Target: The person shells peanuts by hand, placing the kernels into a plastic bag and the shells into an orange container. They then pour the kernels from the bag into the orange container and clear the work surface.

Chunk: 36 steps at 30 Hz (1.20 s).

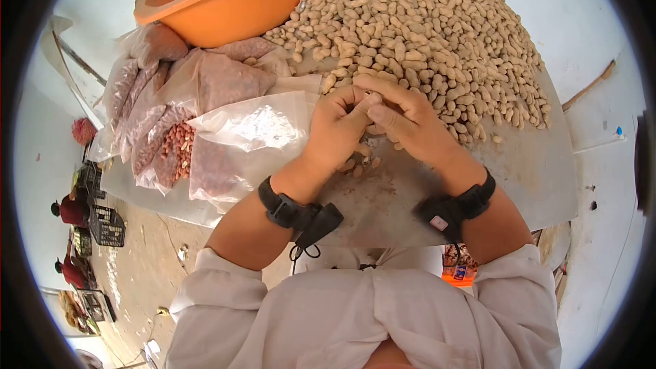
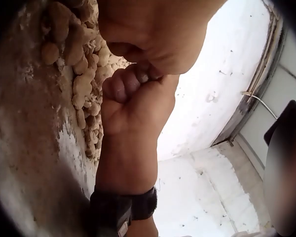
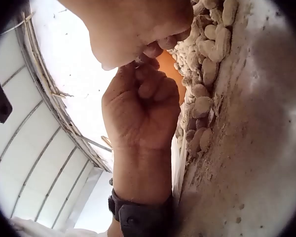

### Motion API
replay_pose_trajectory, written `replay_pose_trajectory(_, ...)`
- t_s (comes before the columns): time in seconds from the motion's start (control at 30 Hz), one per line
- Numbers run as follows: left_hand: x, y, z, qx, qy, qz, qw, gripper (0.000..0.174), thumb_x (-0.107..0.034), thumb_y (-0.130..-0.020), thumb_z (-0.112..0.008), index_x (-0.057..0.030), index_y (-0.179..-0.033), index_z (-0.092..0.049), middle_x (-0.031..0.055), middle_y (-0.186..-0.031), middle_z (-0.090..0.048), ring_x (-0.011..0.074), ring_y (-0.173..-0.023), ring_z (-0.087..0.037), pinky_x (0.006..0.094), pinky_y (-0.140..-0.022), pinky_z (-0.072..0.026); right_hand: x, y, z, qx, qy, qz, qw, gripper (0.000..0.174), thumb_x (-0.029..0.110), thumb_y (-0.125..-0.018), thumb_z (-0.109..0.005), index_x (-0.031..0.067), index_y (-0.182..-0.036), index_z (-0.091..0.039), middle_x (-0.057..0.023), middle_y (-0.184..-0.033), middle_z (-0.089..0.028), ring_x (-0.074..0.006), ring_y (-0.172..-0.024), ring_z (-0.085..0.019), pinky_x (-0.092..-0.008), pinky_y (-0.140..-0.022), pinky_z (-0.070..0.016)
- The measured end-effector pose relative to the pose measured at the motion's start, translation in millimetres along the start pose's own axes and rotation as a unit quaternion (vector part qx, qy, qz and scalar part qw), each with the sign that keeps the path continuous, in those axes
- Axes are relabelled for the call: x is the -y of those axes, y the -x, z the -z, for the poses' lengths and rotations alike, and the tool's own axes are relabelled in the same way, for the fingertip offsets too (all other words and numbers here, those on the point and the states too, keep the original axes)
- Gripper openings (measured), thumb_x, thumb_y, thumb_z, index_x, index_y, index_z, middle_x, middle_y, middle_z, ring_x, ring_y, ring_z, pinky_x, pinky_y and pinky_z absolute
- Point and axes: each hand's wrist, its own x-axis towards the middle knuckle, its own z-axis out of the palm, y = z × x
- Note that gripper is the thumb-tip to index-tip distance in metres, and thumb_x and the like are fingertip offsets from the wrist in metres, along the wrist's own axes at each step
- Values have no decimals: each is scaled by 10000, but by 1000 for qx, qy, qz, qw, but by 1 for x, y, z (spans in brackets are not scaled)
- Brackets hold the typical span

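My left hand [image 1: 339,123] and right hand [image 1: 412,121] meet over the near edge of a big heap of unshelled peanuts [image 1: 424,27]. Thumbs and curled fingers of both pinch a peanut between them, mostly hidden by the fingertips. In the left wrist view the right hand [image 2: 133,98] has its fingers folded in against the left. The right wrist view shows the left hand [image 3: 140,106] likewise curled, its fingertips touching the other hand. A few loose shell pieces [image 1: 359,164] lie on the table just below the hands.
Clear plastic bags of shelled peanuts [image 1: 232,82] crowd the table's left side, one spilling red kernels [image 1: 179,150]. An orange basin [image 1: 225,7] stands behind them. The grey metal table [image 1: 383,205] ends close to my body. Far left, people sit near black crates [image 1: 107,225].
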Motion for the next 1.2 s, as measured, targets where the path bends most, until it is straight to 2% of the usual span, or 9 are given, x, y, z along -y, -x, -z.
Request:
replay_pose_trajectory(0.1,-3,5,3,47,53,-4,997,231,-185,-933,-470,25,-902,-562,64,-753,-600,106,-665,-580,226,-583,-466,27,-8,28,168,-14,-222,960,355,212,-866,-560,16,-1162,-555,-11,-685,-548,-95,-514,-491,-228,-463,-397)
replay_pose_trajectory(0.4,2,-1,-12,62,190,-31,979,288,-252,-951,-423,12,-912,-531,90,-732,-563,184,-620,-597,225,-551,-455,24,-2,21,89,-91,-171,977,277,149,-863,-568,22,-1109,-557,-55,-708,-557,-72,-496,-477,-198,-435,-373)
replay_pose_trajectory(0.5,11,-5,-9,63,205,-31,976,292,-261,-955,-409,-2,-883,-523,87,-729,-554,179,-605,-584,215,-539,-445,16,-1,19,44,-197,-168,965,262,137,-875,-549,18,-1107,-524,-54,-712,-547,-75,-490,-460,-199,-429,-366)
replay_pose_trajectory(0.7,22,-13,0,94,318,29,943,305,-271,-961,-384,-9,-873,-513,86,-773,-558,160,-624,-547,241,-572,-456,14,-3,22,9,-216,-205,955,233,109,-877,-528,16,-1090,-525,-43,-703,-541,-70,-519,-459,-191,-442,-369)
replay_pose_trajectory(0.8,27,-14,2,97,344,61,932,314,-273,-960,-366,-6,-903,-522,92,-814,-573,149,-644,-539,234,-578,-451,16,-3,26,11,-149,-197,969,207,104,-867,-538,2,-1046,-556,-42,-749,-563,-74,-565,-499,-200,-490,-413)
replay_pose_trajectory(0.9,27,-12,2,73,368,113,920,322,-254,-953,-344,11,-942,-527,95,-854,-586,140,-655,-537,220,-579,-450,9,-2,17,-4,-54,-116,992,188,88,-834,-570,-6,-995,-591,-57,-801,-598,-101,-637,-553,-230,-576,-456)
replay_pose_trajectory(1.0,15,-11,1,66,399,168,899,298,-219,-933,-328,-11,-913,-540,73,-826,-590,144,-653,-543,234,-580,-457,21,0,17,44,126,-42,990,201,75,-777,-611,17,-969,-614,-70,-847,-615,-166,-729,-592,-271,-655,-477)
replay_pose_trajectory(1.1,18,-12,7,94,448,193,868,300,-211,-924,-309,-25,-891,-542,51,-784,-577,141,-633,-531,241,-568,-451,12,0,17,32,203,115,972,197,76,-731,-636,49,-925,-638,-81,-875,-612,-225,-769,-591,-300,-683,-479)
replay_pose_trajectory(1.2,18,-11,7,87,471,213,852,291,-207,-921,-311,-23,-887,-535,38,-756,-557,130,-609,-507,232,-551,-432,11,-1,17,62,233,142,960,194,90,-715,-649,61,-906,-645,-68,-892,-612,-246,-788,-590,-310,-687,-483)
